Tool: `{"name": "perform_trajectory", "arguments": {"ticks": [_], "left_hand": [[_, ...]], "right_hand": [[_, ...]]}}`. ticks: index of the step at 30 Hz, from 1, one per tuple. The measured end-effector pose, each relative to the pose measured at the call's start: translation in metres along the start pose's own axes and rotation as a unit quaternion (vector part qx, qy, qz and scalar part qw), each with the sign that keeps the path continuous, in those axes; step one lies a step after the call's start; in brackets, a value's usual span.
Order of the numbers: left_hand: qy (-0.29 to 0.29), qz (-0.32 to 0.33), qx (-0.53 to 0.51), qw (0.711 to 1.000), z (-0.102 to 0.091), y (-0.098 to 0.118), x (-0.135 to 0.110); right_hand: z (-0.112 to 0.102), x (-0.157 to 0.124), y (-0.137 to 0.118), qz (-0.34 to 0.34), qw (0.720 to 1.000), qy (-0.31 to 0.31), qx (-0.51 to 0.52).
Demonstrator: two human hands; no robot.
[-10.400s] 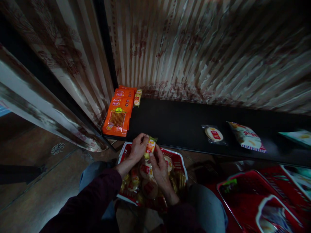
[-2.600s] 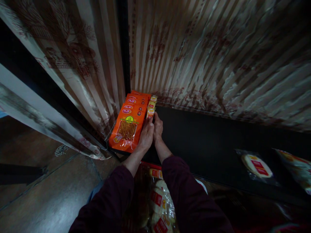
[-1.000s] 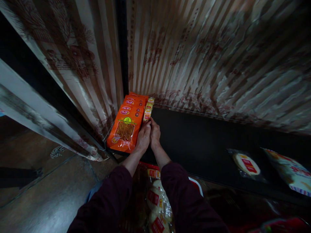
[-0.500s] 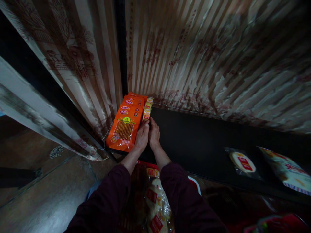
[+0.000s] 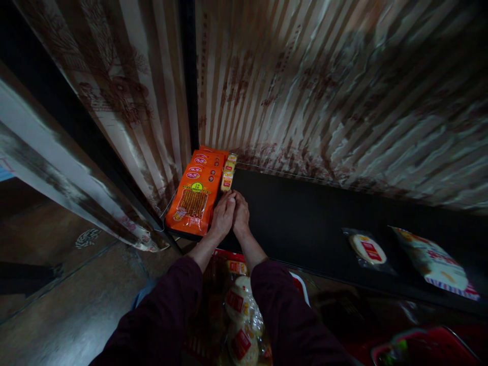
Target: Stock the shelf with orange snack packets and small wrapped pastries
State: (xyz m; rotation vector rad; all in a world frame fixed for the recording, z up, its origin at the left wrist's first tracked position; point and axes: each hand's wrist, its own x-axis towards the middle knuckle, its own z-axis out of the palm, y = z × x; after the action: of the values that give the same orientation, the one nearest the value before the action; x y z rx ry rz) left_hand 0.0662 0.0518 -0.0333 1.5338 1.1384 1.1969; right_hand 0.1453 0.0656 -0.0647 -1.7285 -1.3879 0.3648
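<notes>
My left hand [image 5: 223,212] and my right hand [image 5: 240,211] are side by side over the black shelf, their fingers closed and drawn together at the tips. Whatever may lie between them is hidden. Just beyond the fingertips runs a short row of small yellow snack packets [image 5: 227,180] with red-and-white labels. Against my left hand's side lies an overlapping row of orange snack bags [image 5: 192,201], the front one showing brown sticks through its window.
A round, pale cake in clear wrap [image 5: 368,249] and a white snack bag [image 5: 432,262] lie farther right on the black shelf [image 5: 297,223]. Below my arms is a container with wrapped round cakes [image 5: 242,305]. Printed curtains [image 5: 267,101] hang behind and left.
Both hands have drawn slightly back from the row of yellow packets, exposing more of the nearest one. The view has shifted a little, so the right-hand goods appear farther left.
</notes>
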Motion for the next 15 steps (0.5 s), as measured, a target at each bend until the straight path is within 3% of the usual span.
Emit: {"name": "perform_trajectory", "arguments": {"ticks": [9, 15], "left_hand": [[-0.010, -0.005, 0.023, 1.000, 0.002, -0.001, -0.019], [-0.005, 0.020, 0.087, 0.996, -0.001, 0.003, -0.050]], "right_hand": [[-0.016, -0.026, -0.002, 0.014, 1.000, -0.014, 0.020], [-0.032, -0.055, -0.010, 0.015, 0.999, -0.037, 0.030]]}}
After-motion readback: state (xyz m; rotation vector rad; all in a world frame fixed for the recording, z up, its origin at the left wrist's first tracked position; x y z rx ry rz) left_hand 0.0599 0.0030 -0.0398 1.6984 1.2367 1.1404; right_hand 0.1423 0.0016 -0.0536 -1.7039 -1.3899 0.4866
